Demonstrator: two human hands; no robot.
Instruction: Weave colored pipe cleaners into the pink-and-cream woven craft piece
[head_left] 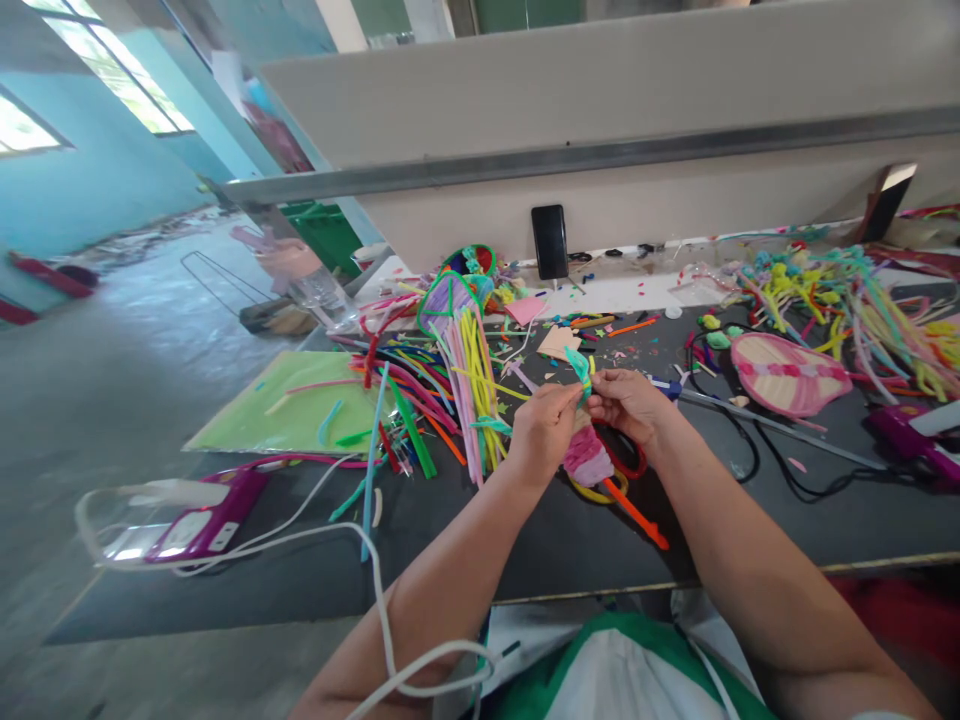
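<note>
Both my hands meet over the dark tabletop around a small teal pipe cleaner shape (pixel 577 362) with a bit of yellow on it. My left hand (pixel 547 430) pinches its lower end from the left. From the right, the fingertips of my right hand (pixel 626 405) close on the same piece. Just under the hands lies a pink striped piece (pixel 589 458), partly covered by them. An orange pipe cleaner (pixel 636 515) sticks out below it toward the table's front edge. To the left lies a bundle of yellow and pink pipe cleaners (pixel 472 380).
A light green sheet (pixel 285 405) and a purple device (pixel 214 515) with a white cable lie at left. A phone (pixel 550 242) leans on the back panel. A pink-edged oval (pixel 787 372), a glue gun (pixel 666 388) and tangled pipe cleaners (pixel 817 290) occupy the right side.
</note>
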